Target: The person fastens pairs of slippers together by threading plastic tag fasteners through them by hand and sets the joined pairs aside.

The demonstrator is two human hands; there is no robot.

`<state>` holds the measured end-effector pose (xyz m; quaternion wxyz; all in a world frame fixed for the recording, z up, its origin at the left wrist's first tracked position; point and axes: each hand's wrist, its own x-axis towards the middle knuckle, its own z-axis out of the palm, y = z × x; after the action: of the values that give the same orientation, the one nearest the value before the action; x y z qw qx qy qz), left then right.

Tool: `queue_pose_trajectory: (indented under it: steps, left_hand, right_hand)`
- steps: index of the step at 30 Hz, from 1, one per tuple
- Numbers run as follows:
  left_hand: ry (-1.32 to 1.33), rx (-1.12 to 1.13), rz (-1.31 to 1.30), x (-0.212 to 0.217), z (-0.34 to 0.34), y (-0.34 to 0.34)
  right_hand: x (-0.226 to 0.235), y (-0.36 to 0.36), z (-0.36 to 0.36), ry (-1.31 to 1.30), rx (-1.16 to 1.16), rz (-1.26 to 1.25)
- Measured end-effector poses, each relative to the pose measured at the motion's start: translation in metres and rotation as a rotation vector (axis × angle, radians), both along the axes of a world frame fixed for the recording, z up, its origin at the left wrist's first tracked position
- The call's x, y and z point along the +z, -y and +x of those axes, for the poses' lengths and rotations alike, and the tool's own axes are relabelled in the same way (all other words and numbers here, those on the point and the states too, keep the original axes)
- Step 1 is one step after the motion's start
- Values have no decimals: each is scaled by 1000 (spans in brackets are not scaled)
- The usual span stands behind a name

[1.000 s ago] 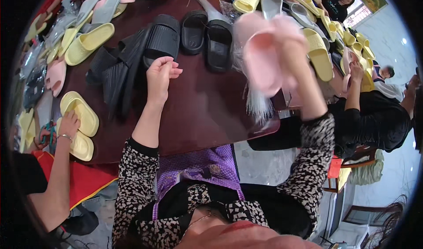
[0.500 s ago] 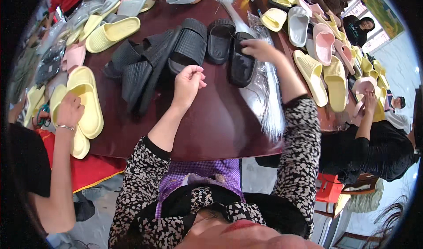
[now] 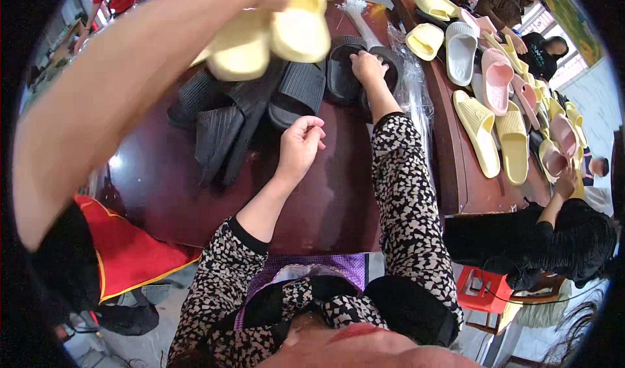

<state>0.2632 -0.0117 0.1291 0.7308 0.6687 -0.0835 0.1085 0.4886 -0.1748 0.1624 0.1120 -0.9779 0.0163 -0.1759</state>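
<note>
My right hand (image 3: pixel 368 68) is at a pair of black slippers (image 3: pixel 338 78), its fingers bent over the inner edges where the two meet. The pair stands side by side, toes toward me. My left hand (image 3: pixel 301 148) hovers nearer to me with curled fingers; whatever is in them, if anything, cannot be made out. Just beyond it stands another black slipper (image 3: pixel 303 84) with a ribbed strap. More black slippers (image 3: pixel 221 130) lie to its left, tilted against each other. Behind the pair lies a bundle of thin clear plastic strands (image 3: pixel 357 17).
A co-worker's arm (image 3: pixel 124 88) reaches across the left side, holding yellow slippers (image 3: pixel 301 32) above the black ones. Clear plastic (image 3: pixel 413 84) lies right of my pair. On the right table (image 3: pixel 482 195) are yellow, pink and white slippers. A person in black sits there.
My right hand has shifted slightly left, and the two black slippers now stand closer together. The co-worker's arm has swung up and across with the yellow slippers. My left hand stays curled.
</note>
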Motion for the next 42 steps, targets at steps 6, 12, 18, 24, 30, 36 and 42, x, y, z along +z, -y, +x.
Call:
queue_pose_trajectory:
  steps: [6, 12, 18, 24, 30, 36, 42]
  left_hand:
    - [-30, -4, -18, -1, -2, -4]
    - [-75, 7, -39, -5, 0, -10]
    - [-72, 13, -67, 3, -1, -8]
    - [-42, 42, -8, 3, -3, -6]
    - [-28, 42, -1, 6, -7, -8]
    - [11, 14, 24, 2, -9, -3]
    - [20, 34, 47, 4, -8, -7]
  right_hand:
    - [-10, 7, -3, 151, 19, -7]
    - [7, 21, -37, 132, 168, -342]
    - [41, 36, -89, 167, 218, -493]
    - [43, 79, -131, 223, 307, -553]
    - [77, 126, -155, 231, 290, -552]
    - [205, 262, -120, 301, -61, -402]
    - [191, 327, -81, 274, -92, -202]
